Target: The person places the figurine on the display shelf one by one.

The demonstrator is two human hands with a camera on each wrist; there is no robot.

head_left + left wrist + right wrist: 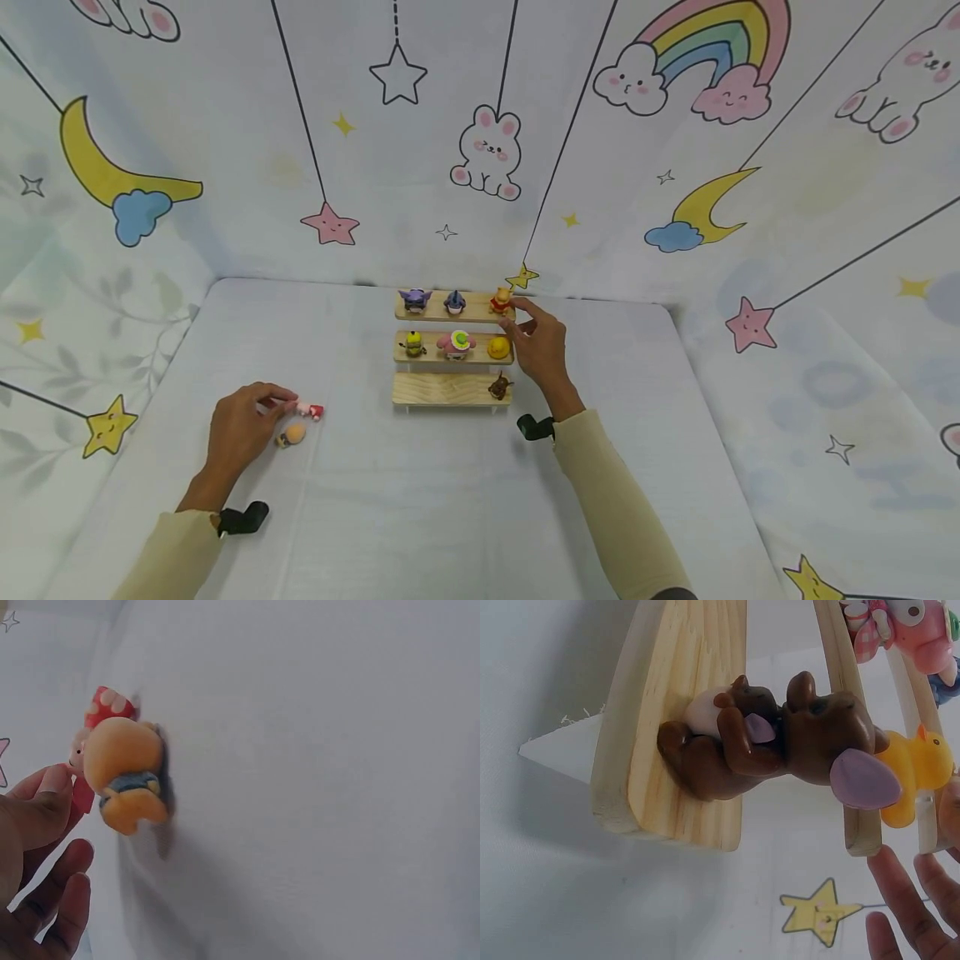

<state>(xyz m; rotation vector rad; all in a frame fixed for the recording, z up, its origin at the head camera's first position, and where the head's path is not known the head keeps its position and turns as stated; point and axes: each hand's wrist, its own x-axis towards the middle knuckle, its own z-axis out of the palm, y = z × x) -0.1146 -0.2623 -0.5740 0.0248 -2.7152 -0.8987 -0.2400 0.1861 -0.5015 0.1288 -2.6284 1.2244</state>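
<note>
Fingers of the right hand [542,348] are spread and lightly curved at the right end of a three-tier wooden display shelf [453,389], their tips at or just beside an orange bear figurine [501,301] on the top tier; whether they pinch it or only touch it cannot be told. The left hand [238,429] rests on the white cloth-covered table [420,508] well to the left of the shelf, thumb and forefinger closed on a small red-and-pink figurine [309,409], with a round orange figurine [291,434] lying just beside it on the cloth. On the top tier also stand a purple figurine [415,298] and a blue-grey one [454,302]; the middle tier holds a yellow figurine [413,342], a pink one with a green hat [457,342] and a yellow duck [498,347]; a brown mouse-like figurine [499,386] sits at the right end of the bottom tier. Judging by the narrow ledges, the bear is best settled upright with fingertips only, wrist kept high so the sleeve and palm stay apart from the duck and the brown figurine below, which would topple easily.
</note>
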